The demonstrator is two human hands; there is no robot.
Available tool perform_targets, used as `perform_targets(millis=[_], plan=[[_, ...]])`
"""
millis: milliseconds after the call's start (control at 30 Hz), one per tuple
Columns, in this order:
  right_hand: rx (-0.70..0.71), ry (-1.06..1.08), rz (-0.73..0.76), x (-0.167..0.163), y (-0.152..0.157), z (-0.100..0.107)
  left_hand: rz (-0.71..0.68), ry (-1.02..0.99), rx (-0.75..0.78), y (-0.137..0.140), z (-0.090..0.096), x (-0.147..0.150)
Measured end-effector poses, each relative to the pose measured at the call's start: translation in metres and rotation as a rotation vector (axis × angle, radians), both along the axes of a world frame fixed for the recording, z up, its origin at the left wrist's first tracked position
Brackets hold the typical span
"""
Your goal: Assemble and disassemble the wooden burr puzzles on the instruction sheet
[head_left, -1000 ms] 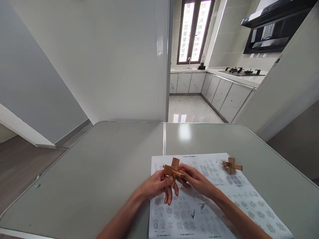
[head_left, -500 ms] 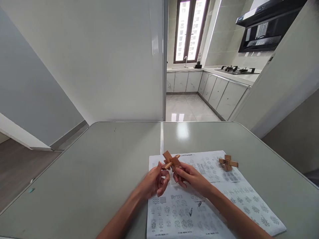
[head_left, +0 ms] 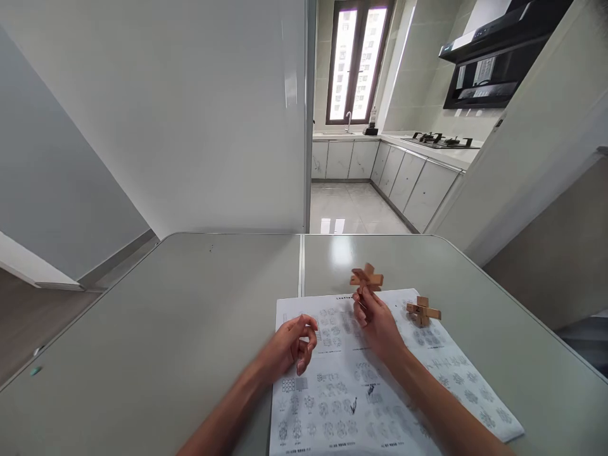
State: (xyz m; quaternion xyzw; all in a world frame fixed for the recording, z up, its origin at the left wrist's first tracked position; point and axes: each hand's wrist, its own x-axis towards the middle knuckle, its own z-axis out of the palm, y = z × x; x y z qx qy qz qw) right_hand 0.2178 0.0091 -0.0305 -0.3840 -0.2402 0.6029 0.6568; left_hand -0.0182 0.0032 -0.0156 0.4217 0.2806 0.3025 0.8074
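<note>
A wooden block puzzle (head_left: 367, 277), its short bars crossing and sticking out in several directions, is pinched between the thumb and fingers of the right hand (head_left: 380, 326). It appears by the far edge of a printed paper (head_left: 342, 373); whether it touches anything below cannot be told. The left hand (head_left: 291, 345) is well apart from the right, near the paper's left edge, its fingers loosely curled and away from the puzzle. To the right of the right hand, a second wooden puzzle (head_left: 422, 311) rests on the paper near its right edge. The paper bears rows of small drawings and two dark pen marks, and lies on a grey-green table (head_left: 142, 342) with a pale seam (head_left: 301, 269). Beyond the table stands a white wall (head_left: 213, 126); beside it a kitchen shows white cabinets (head_left: 337, 159), a stove (head_left: 441, 142) and a window (head_left: 360, 63).
</note>
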Motion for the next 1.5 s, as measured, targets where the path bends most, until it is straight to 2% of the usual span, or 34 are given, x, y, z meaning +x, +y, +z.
perform_targets(millis=[133,267,433,600,900,1200,1300,1500], plan=[[-0.032,-0.017,-0.221,0.008,0.006,-0.007,0.029,0.029,0.022,0.0,0.001,0.0],[-0.09,0.004,-0.361,0.018,0.013,-0.017,0.041,0.043,0.031,-0.001,0.003,0.001],[-0.07,0.025,-0.404,0.034,0.024,-0.031,0.032,0.022,0.04,-0.002,0.008,0.002],[-0.033,0.037,-0.37,0.048,0.033,-0.04,0.033,0.016,0.039,-0.001,0.007,0.002],[-0.017,0.078,-0.26,0.055,0.037,-0.039,0.028,0.043,0.039,-0.001,0.007,0.003],[-0.052,0.02,0.065,0.027,0.022,-0.018,0.031,0.049,0.03,-0.003,0.01,0.004],[-0.016,-0.202,0.18,0.015,0.015,-0.011,0.028,0.046,0.033,-0.002,0.007,0.005],[0.176,-0.733,0.31,-0.004,0.0,-0.008,0.004,0.104,0.074,-0.003,0.007,0.006]])
